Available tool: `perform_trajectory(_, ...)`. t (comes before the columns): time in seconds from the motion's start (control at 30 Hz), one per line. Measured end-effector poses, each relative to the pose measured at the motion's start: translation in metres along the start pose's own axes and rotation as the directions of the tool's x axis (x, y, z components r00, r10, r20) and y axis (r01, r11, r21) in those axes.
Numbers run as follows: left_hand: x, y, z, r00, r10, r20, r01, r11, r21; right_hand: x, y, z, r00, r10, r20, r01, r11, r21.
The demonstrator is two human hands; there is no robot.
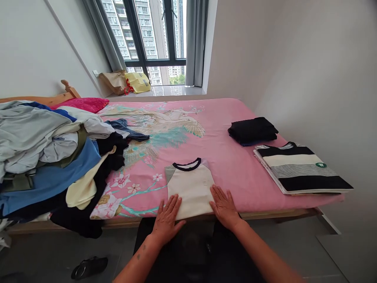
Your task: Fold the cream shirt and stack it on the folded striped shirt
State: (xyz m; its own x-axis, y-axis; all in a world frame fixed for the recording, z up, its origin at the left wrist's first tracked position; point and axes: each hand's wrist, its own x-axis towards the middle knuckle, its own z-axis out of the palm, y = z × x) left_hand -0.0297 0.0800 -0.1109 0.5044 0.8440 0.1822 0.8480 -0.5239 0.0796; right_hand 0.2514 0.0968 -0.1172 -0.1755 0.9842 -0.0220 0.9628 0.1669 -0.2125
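A cream T-shirt [193,188] with a dark neckband and grey-lilac shoulders lies folded into a neat rectangle at the bed's front edge, its collar pointing away from me. My left hand [168,215] rests flat on its lower left corner, fingers stretched out. On the lower right side, my right hand [224,205] lies with its fingers extended over the shirt's edge. Neither hand grips the cloth.
Left on the pink flowered bedsheet [224,157] is a large heap of loose clothes [38,129], with jeans [129,129] beside it. Folded black garments [252,130] and a stack topped by a striped shirt [300,167] lie right. A slipper [90,268] is on the floor.
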Motion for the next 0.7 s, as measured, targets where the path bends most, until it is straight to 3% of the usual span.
perform_trajectory(0.13,-0.027,-0.017,0.001,0.998,-0.045,-0.045,0.046,0.998,0.035,-0.033,0.034,0.007,0.991,-0.060,-0.122,0.060,0.998,0.001)
perform_trajectory(0.27,-0.026,-0.009,0.006,0.988,-0.110,-0.109,0.116,0.992,0.044,-0.052,0.029,0.011,0.949,-0.156,-0.273,0.156,0.987,-0.023)
perform_trajectory(0.47,-0.020,0.001,0.013,0.970,-0.160,-0.182,0.171,0.984,0.046,-0.041,0.005,0.014,0.928,-0.102,-0.358,0.097,0.995,-0.032)
perform_trajectory(0.7,-0.025,-0.003,0.008,0.975,-0.102,-0.197,0.112,0.993,0.041,-0.030,0.015,0.016,0.916,-0.173,-0.361,0.169,0.985,-0.043)
